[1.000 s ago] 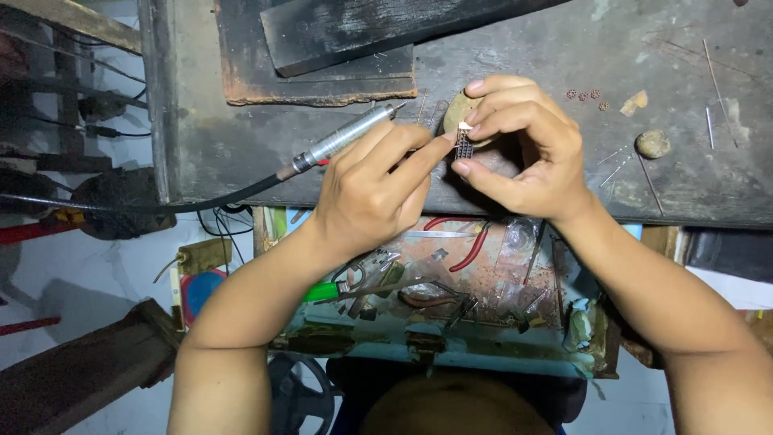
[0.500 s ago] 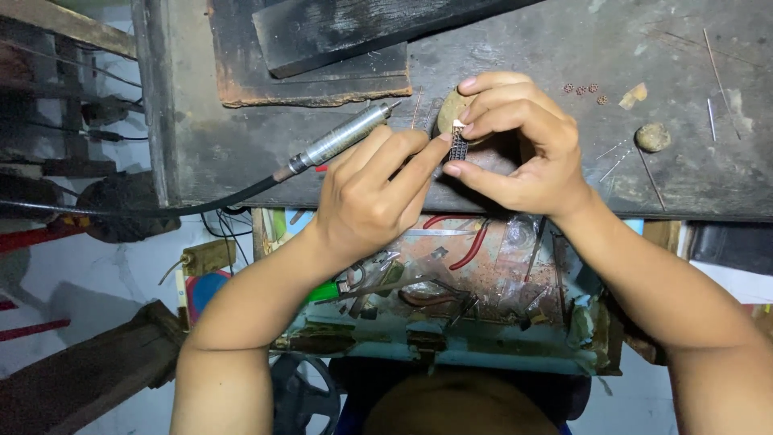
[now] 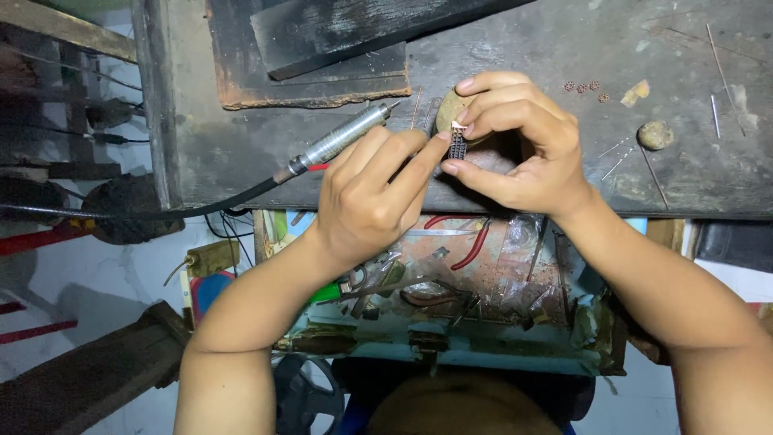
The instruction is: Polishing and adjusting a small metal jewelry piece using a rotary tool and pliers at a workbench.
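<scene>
Head view looks down on a dark, scuffed worktop (image 3: pixel 266 145), and everything here is placed against the tiny metal strip (image 3: pixel 457 147) pinched between both hands. The right hand (image 3: pixel 523 141) closes thumb and forefinger on the strip from the right, the other fingers curled above it. The left hand (image 3: pixel 370 193) meets it from the left with fingertips pressed to its edge, and a silvery rotary handpiece (image 3: pixel 342 143) rests across that hand, its black cable running off to the left. Just behind the strip sits a rounded tan lump (image 3: pixel 445 111), partly hidden by the fingers. Right of the strip lie a few small rings (image 3: pixel 581 86), a pebble (image 3: pixel 655 134) and thin wires (image 3: pixel 715 117). Below the strip, an open drawer (image 3: pixel 451 354) holds red-handled pliers (image 3: pixel 471 242).

The strip looks very light, thin and ribbed, likely easy to bend or drop; holding it by its long edges with fingertips seems safest.
</scene>
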